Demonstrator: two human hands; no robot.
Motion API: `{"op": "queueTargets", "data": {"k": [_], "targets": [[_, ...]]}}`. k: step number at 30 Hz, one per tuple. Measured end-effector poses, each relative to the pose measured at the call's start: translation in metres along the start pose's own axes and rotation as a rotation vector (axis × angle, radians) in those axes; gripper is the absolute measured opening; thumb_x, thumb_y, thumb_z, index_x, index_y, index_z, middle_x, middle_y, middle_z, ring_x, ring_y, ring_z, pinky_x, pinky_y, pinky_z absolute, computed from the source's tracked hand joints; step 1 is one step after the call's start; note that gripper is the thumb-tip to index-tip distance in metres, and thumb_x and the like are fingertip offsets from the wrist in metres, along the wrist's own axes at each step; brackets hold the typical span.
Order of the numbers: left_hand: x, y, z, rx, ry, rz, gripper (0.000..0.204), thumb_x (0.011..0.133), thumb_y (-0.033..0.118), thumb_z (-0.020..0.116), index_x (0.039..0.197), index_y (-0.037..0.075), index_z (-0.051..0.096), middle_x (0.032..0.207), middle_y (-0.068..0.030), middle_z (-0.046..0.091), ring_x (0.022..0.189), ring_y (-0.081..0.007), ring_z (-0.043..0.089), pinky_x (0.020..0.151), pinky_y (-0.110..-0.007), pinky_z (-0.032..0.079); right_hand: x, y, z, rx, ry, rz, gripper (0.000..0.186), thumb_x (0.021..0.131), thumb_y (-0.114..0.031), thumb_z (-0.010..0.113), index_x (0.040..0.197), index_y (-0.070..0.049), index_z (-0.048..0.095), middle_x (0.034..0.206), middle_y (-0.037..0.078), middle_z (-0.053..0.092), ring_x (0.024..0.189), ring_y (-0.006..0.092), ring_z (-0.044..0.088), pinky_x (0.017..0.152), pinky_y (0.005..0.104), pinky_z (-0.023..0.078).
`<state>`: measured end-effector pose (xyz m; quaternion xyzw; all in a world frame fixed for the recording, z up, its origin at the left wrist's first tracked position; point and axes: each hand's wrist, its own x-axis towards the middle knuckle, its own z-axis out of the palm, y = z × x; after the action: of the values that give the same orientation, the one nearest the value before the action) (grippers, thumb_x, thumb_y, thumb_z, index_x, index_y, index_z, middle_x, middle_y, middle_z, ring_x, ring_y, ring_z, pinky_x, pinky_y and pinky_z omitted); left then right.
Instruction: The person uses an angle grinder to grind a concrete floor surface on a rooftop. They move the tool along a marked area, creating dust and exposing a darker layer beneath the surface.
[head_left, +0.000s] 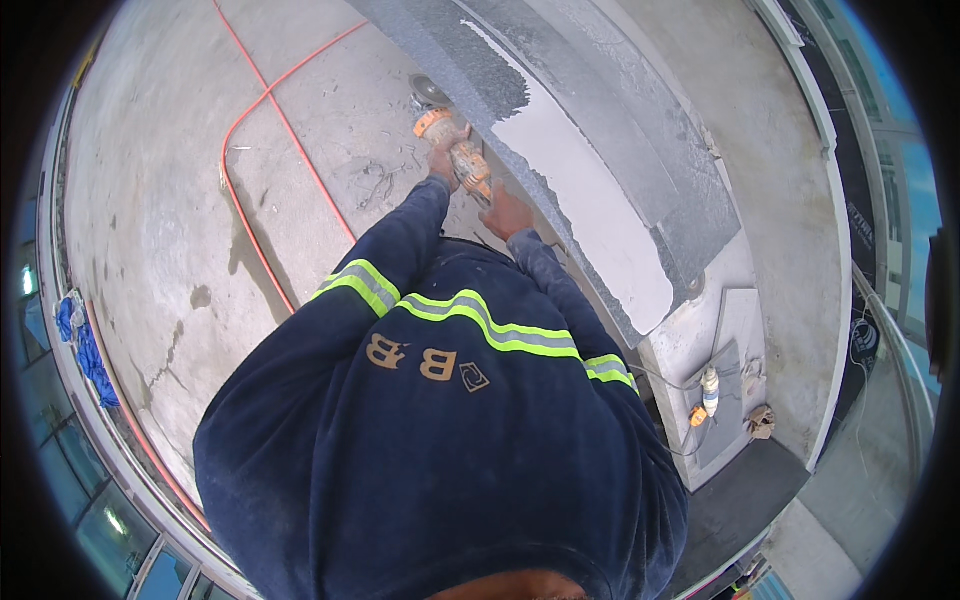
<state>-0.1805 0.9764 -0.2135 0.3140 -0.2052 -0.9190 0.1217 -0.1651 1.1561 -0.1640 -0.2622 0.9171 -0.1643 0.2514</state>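
Here, dusty orange grinder [468, 160], dark disc [431, 92]

The 2 arms reach forward from the shoulders, covered down to the wrists. The left forearm [408, 222] slants forward and inward, toward the right; the bare left hand [443, 165] is wrapped in a grip, farther forward than the other. The right forearm [552, 275] angles inward, toward the left, and the bare right hand [510, 214] curls in a grip nearer the torso [420, 455].
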Motion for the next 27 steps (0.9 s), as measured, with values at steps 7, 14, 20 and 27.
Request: {"op": "queueTargets", "data": {"k": [7,14,20,27], "targets": [[-0.011,-0.002,-0.003,0.073,0.011,-0.006,0.035,0.078,0.018,0.069,0.104,0.004,0.05,0.086,-0.0151,0.06,0.07,-0.0304,0.066,0.066,-0.045,0.059,-0.01,0.0,0.0,0.009,-0.025,0.007,0.077,0.076,-0.034,0.07,0.137,0.0,0.037,0.102,0.026,0.066,0.097,0.0421,0.064,0.082,0.0502,0.05],[-0.014,-0.009,-0.011,0.091,0.014,0.001,0.036,0.079,0.019,0.069,0.105,0.004,0.051,0.085,-0.018,0.064,0.072,-0.0309,0.068,0.064,-0.046,0.059,-0.024,-0.002,-0.003,0.014,-0.01,0.01,0.071,0.075,-0.033,0.072,0.131,-0.003,0.04,0.099,0.026,0.067,0.093,0.0432,0.065,0.08,0.0508,0.051],[-0.017,-0.01,-0.009,0.078,0.043,-0.006,0.035,0.076,0.018,0.071,0.104,0.003,0.056,0.081,-0.0139,0.063,0.068,-0.0305,0.068,0.062,-0.044,0.058,-0.027,0.0,-0.001,0.019,0.02,-0.01,0.072,0.074,-0.033,0.073,0.13,-0.002,0.04,0.098,0.026,0.067,0.092,0.043,0.065,0.079,0.0507,0.051],[-0.004,-0.01,-0.015,0.074,0.022,-0.029,0.034,0.08,0.018,0.068,0.106,0.005,0.051,0.088,-0.0173,0.063,0.072,-0.0321,0.068,0.065,-0.047,0.058,-0.018,0.003,0.001,-0.009,0.003,-0.015,0.076,0.074,-0.033,0.072,0.134,0.0,0.039,0.098,0.026,0.067,0.092,0.042,0.065,0.08,0.0501,0.051]]}}
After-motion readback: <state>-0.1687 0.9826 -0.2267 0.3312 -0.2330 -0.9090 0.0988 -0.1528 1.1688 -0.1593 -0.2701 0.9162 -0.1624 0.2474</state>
